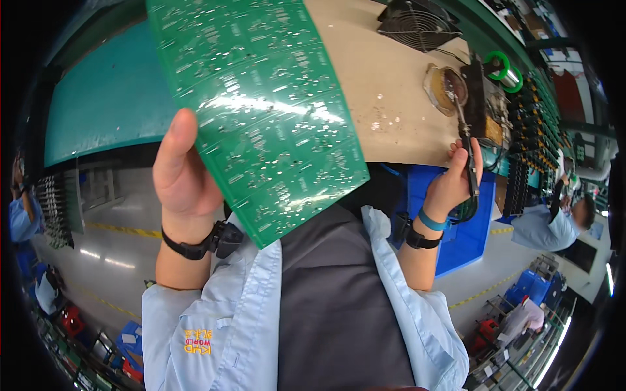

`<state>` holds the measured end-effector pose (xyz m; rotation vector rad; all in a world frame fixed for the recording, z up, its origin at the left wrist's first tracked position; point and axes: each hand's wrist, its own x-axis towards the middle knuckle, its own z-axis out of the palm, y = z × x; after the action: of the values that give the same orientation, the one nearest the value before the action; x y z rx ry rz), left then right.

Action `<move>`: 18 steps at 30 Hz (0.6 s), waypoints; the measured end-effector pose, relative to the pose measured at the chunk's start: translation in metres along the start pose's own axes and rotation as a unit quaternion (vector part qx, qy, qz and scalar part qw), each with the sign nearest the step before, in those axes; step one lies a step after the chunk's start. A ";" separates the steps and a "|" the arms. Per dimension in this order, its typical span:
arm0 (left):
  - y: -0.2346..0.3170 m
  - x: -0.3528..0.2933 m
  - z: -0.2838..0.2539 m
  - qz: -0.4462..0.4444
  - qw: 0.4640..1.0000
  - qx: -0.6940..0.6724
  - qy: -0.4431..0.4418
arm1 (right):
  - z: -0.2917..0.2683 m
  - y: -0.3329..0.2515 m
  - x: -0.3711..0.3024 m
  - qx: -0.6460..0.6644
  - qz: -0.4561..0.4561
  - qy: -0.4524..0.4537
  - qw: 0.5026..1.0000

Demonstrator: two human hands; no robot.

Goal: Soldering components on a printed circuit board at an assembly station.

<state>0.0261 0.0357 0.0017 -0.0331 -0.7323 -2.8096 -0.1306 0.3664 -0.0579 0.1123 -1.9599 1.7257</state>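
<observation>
My left hand (pixel 186 173) grips the left edge of a large green circuit board (pixel 274 130), thumb up along the edge and the other fingers hidden behind it. The board is tilted up above the bench and dotted with small shiny solder points. In my right hand (pixel 448 186) is a soldering iron (pixel 472 166), fingers closed round its black handle. Its metal tip points away from me, over a shallow round dish (pixel 438 94) holding an amber-brown substance. Whether the tip touches that substance I cannot tell.
A black fan (pixel 420 29) with a wire guard stands at the back of the tan bench top (pixel 385 130). Right of the dish are a green-rimmed solder spool (pixel 503 72) and a dark metal stand (pixel 479 98). A blue bin (pixel 466 244) sits below; a teal surface (pixel 107 98) lies left.
</observation>
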 end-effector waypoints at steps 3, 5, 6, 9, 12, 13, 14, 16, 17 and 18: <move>-0.004 -0.001 0.001 0.002 1.000 -0.005 0.017 | -0.002 0.001 0.002 0.005 0.004 0.009 1.000; -0.004 -0.001 -0.001 0.000 1.000 -0.005 0.017 | -0.003 0.002 0.002 0.020 0.019 0.011 1.000; -0.003 -0.001 -0.002 0.000 1.000 -0.002 0.018 | -0.003 0.001 0.002 0.015 0.013 0.011 1.000; -0.002 0.000 -0.007 -0.014 0.999 -0.011 -0.031 | -0.004 0.001 0.001 0.033 0.025 0.000 0.999; -0.003 0.001 -0.009 -0.014 1.000 -0.011 -0.025 | -0.006 0.001 0.001 0.023 0.026 0.006 0.999; -0.003 0.001 -0.009 -0.017 0.999 -0.010 -0.030 | -0.006 0.002 0.001 0.017 0.026 0.013 0.999; -0.003 0.001 -0.009 -0.015 0.999 -0.012 -0.028 | -0.006 0.002 0.001 0.020 0.024 0.006 0.999; -0.003 0.000 -0.007 -0.012 1.000 -0.014 -0.025 | -0.007 0.002 0.000 0.025 0.024 0.012 0.999; -0.003 0.000 -0.006 -0.010 1.000 -0.012 -0.020 | -0.006 0.002 -0.001 0.028 0.021 0.016 0.999; -0.003 0.000 -0.006 -0.009 1.000 -0.014 -0.023 | -0.006 0.003 -0.001 0.028 0.024 0.014 0.999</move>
<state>0.0259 0.0355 -0.0049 -0.0976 -0.7071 -2.8459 -0.1291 0.3720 -0.0603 0.0601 -1.9086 1.8049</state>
